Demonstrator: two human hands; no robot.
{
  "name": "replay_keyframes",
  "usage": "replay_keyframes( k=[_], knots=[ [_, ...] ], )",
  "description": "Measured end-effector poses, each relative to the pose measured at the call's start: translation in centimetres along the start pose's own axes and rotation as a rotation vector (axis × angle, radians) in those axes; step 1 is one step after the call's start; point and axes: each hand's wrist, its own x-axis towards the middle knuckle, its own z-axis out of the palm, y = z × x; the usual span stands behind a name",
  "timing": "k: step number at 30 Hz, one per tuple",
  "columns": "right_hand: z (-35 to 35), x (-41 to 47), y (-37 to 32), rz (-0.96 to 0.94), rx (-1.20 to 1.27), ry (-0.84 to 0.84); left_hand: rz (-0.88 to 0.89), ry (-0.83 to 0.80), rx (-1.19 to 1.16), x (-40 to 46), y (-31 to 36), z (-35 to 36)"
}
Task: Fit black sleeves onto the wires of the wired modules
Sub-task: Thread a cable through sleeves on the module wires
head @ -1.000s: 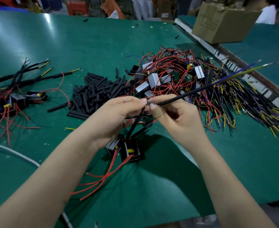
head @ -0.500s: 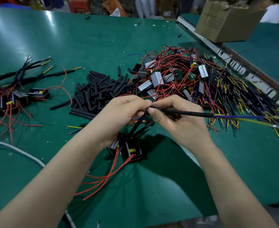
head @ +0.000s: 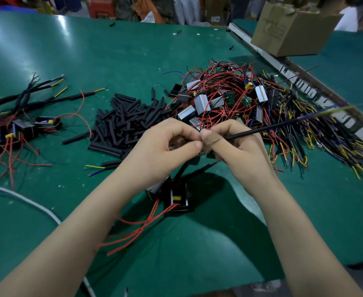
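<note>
Pinching black sleeve (head: 259, 131) — both hands' grip (head: 201, 140), sleeve jutting right.

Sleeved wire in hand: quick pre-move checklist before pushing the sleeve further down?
1. Right hand pinches the black sleeve: ok.
2. Left hand pinches at the sleeve's near end: ok; what it holds there is hidden.
3. Wire ends out past the sleeve's far end: ok, blue and yellow show.
4. Module hangs below the hands with its red leads free: ok.
5. Sleeve fully seated toward the module: cannot tell, fingers cover it.
6. Spare sleeves pile close by: ok.
</note>
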Motion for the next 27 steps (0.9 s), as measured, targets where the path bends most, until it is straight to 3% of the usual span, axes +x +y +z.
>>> replay_keyframes(
  k=[2,5,10,17,23,27],
  knots=[
    [0.1,0.1,-0.1,0.119,0.063,-0.022,0.202,0.052,0.284,-0.1,-0.2,0.2],
    [0.1,0.2,-0.2,0.258,0.123,-0.054,0.332,0.086,0.427,-0.1,-0.6,0.2],
    [-0.1,0.2,-0.7,0.348,0.209,-0.103,0.329,0.086,0.402,0.1,-1.0,0.2],
    [-0.2,0.6,-0.7,0.324,0.343,0.027,0.205,0.101,0.214,-0.1,-1.2,0.3],
    [-0.1,0.6,-0.6,0.316,0.321,0.044,0.442,0.13,0.518,0.1,-1.4,0.3],
    [-0.1,0.5,-0.6,0.302,0.34,0.019,0.45,0.156,0.595,0.1,-1.7,0.2]
  ],
)
